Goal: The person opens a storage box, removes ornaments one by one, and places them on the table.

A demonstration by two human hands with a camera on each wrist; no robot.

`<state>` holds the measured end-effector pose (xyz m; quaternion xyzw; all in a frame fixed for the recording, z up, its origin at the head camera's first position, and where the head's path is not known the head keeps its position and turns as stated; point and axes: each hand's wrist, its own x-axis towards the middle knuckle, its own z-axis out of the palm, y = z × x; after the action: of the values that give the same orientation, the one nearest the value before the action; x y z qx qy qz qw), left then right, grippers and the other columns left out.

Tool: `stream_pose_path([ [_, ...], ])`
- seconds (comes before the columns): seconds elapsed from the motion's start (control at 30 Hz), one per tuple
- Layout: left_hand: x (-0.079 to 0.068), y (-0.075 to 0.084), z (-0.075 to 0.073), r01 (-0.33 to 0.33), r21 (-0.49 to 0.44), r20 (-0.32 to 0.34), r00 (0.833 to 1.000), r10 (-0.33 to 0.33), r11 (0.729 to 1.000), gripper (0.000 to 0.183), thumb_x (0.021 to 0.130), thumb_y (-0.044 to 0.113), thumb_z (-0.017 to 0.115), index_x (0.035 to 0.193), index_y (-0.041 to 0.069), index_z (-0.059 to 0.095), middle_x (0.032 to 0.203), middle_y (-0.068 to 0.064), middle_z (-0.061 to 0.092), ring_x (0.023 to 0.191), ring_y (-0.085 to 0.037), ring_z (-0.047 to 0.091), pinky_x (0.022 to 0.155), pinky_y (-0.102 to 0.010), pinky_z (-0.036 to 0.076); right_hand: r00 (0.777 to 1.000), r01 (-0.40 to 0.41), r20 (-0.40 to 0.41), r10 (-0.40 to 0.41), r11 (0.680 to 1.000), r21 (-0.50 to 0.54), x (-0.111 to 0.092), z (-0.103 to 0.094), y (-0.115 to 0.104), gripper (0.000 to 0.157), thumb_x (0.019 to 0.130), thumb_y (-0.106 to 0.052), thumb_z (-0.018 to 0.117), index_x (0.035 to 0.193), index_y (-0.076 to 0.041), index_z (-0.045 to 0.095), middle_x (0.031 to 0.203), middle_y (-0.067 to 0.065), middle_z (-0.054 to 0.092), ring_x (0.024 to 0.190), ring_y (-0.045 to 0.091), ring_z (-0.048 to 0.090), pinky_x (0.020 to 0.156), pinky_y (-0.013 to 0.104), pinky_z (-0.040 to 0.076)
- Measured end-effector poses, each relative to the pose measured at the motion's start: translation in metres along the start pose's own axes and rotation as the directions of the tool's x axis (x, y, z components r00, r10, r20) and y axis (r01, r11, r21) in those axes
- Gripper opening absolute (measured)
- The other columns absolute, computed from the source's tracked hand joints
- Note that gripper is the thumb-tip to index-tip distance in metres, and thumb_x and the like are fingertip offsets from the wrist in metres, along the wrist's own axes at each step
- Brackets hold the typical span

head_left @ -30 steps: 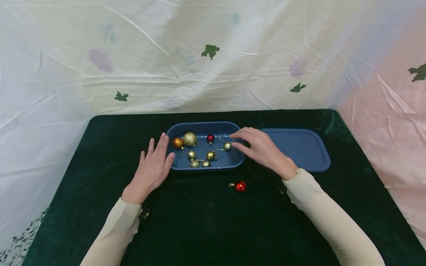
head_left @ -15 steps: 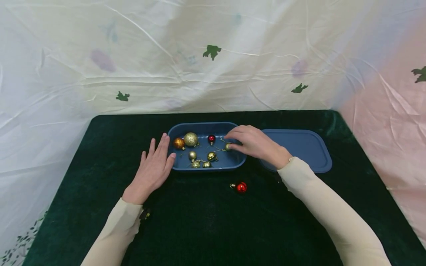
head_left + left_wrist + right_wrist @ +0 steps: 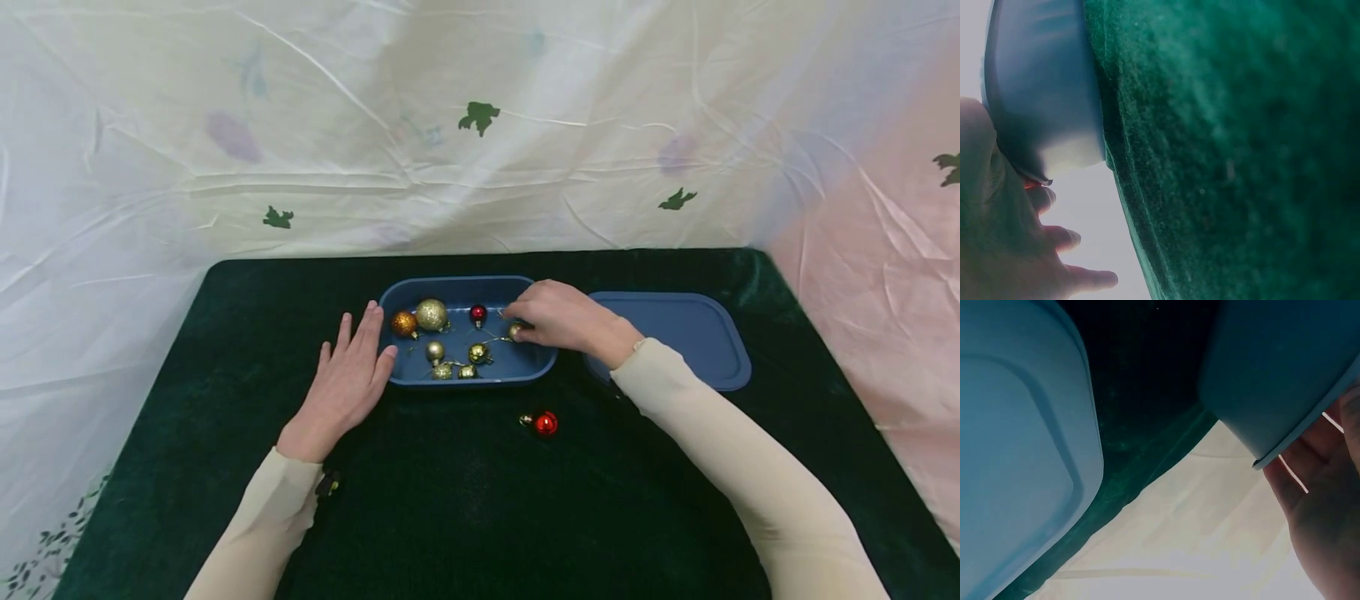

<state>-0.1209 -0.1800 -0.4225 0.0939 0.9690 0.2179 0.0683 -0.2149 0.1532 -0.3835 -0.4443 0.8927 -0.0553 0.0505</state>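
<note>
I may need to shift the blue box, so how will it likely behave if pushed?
The blue box will probably slide rather than tip, as it looks low and wide. It seems stiff, since its smooth walls hold their shape. The balls inside are round and not packed tight, so they may roll.

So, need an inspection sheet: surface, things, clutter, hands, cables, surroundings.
Surface: dark green cloth, velvety-looking.
Things: blue tray holding gold, orange and red ornaments; blue lid lying to its right; one red ornament on the cloth, on the tray's near side.
Clutter: nothing seen.
Left hand: fingers extended, at the tray's left end.
Right hand: at a small gold ornament in the tray; grip unclear.
Cables: nothing seen.
Surroundings: pale draped fabric behind, pinkish at right, with green patches.
</note>
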Motion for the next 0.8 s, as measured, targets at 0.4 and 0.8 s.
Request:
stream_pose_path([
  [0.4,-0.001,-0.002,0.000,0.004,-0.003,0.001,1.000,-0.004,1.000,0.071,0.111,0.050,0.024,0.167,0.019,-0.006,0.174,-0.007,-0.005,0.157,-0.043,-0.005,0.117,-0.077,0.006,0.997,-0.032,0.072,0.026,0.996,0.084,0.008,0.007,-0.010,0.029,0.096,-0.019,0.074,0.124,-0.011,0.073,0.118,0.006,0.074,0.103,0.019,0.070,0.091,0.039,0.057],
  [0.8,-0.001,-0.002,0.001,0.006,-0.016,-0.003,1.000,-0.006,1.000,0.071,0.111,0.050,0.025,0.168,0.020,-0.006,0.174,-0.007,-0.005,0.157,-0.043,-0.004,0.117,-0.077,0.006,0.994,-0.074,0.091,0.053,0.969,0.235,0.014,0.015,-0.013,0.035,0.098,-0.024,0.072,0.131,-0.013,0.070,0.127,0.004,0.070,0.110,0.016,0.067,0.095,0.036,0.056],
])
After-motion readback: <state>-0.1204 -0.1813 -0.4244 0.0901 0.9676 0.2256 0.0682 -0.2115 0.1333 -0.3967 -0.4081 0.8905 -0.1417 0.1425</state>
